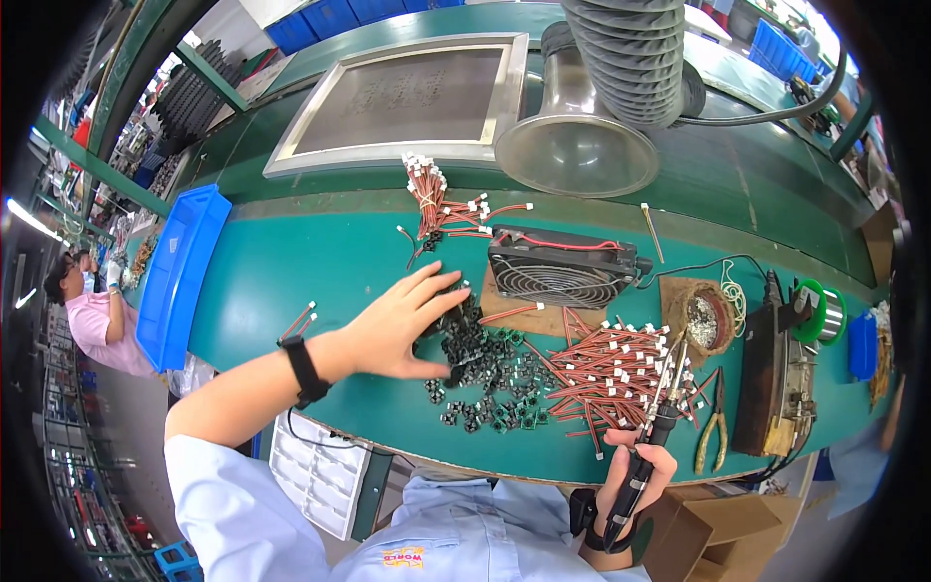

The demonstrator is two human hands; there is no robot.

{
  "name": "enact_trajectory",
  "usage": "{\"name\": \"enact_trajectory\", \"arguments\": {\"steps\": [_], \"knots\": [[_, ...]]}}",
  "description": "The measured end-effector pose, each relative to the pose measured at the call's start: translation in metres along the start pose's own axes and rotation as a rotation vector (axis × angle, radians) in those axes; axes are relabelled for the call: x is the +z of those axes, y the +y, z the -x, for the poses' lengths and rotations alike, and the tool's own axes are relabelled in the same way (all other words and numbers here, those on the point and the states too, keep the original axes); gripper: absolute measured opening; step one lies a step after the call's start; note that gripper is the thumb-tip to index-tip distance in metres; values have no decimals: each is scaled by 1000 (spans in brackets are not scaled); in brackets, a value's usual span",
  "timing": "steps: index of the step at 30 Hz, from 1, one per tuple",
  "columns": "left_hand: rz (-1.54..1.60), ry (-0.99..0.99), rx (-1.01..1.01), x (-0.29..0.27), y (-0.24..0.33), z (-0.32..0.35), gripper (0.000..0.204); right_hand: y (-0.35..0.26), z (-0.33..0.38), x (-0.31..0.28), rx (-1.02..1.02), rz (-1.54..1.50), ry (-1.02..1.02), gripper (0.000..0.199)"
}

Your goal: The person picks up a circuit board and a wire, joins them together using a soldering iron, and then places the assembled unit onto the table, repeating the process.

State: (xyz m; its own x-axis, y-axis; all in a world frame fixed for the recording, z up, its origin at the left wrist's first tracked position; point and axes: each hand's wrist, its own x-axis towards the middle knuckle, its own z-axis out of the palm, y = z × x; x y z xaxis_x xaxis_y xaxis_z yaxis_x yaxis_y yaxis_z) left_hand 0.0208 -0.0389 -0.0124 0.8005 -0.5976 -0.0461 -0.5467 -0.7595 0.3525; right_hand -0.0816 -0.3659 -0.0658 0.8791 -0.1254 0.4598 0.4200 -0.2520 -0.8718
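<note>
My left hand [407,325], a black band on its wrist, reaches over a pile of small black components [470,354] on the green bench. Its fingers are spread and the thumb stands apart, touching the pile's left side; what lies under the palm is hidden. My right hand [638,468] is closed around the black handle of a soldering iron [663,423], whose tip points up and away. Beyond that hand lies a heap of red-brown wires with white connectors [611,364]. Small green circuit boards [524,415] are mixed among the black parts.
A black fan [561,270] stands behind the pile, near a tied wire bundle [427,194]. Right of the wires are pliers [716,427], a round tip-cleaning pot [708,322] and a solder spool [830,315]. A fume hood [577,155] hangs beyond; a blue bin [179,276] sits left.
</note>
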Motion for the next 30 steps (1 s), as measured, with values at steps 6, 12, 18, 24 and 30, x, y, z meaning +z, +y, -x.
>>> {"name": "enact_trajectory", "arguments": {"steps": [6,12,18,24,30], "knots": [[95,168,-87,-2,-15,-4,76,-1,1,0,5,3,-12,22],[-92,133,-232,-3,-8,-7,63,-1,2,2,19,9,3,22],[14,42,-198,3,22,38,86,-3,0,-1,26,-8,-11,21],[8,121,-67,12,4,38,115,-4,0,1,25,10,-25,21],[-41,61,90,-1,-5,1,102,-4,0,5,26,8,2,20]]}}
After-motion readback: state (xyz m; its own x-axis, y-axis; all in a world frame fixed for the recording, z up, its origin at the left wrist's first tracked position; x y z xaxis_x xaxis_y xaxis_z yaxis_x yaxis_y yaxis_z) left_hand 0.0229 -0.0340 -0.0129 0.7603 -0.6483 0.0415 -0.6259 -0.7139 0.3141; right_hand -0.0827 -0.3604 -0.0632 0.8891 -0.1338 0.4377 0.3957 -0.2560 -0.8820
